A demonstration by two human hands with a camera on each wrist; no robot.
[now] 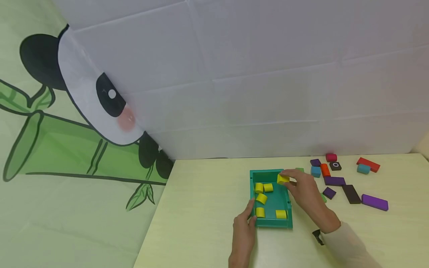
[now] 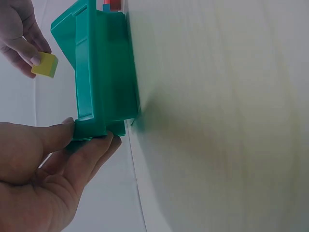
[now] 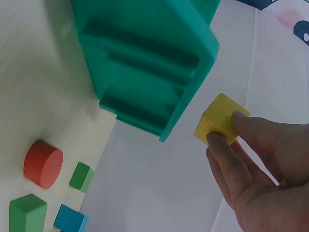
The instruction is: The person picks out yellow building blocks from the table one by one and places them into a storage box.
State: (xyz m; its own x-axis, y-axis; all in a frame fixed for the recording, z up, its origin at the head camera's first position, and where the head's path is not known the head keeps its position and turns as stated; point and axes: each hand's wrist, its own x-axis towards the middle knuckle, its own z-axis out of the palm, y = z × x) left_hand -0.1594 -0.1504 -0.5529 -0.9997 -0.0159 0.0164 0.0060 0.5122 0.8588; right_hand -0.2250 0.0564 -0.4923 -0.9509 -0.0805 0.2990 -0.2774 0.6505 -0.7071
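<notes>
A green plastic tray [image 1: 285, 195] lies on the pale table and holds several yellow blocks [image 1: 263, 187]. My right hand [image 1: 291, 180] pinches a yellow cube [image 1: 282, 179] over the tray's far right corner; the cube [image 3: 220, 119] shows between thumb and fingers beside the tray [image 3: 145, 63]. My left hand [image 1: 249, 214] grips the tray's near left corner, thumb and fingers on the rim [image 2: 91, 130]. The cube [image 2: 45, 65] also shows in the left wrist view.
Loose blocks lie right of the tray: purple [image 1: 374, 202], black [image 1: 350, 194], red [image 1: 368, 164], blue [image 1: 315, 171], orange [image 1: 325, 169], pink [image 1: 331, 157]. A white sheet hangs behind the table. A panda and bamboo curtain [image 1: 67, 123] hangs at left.
</notes>
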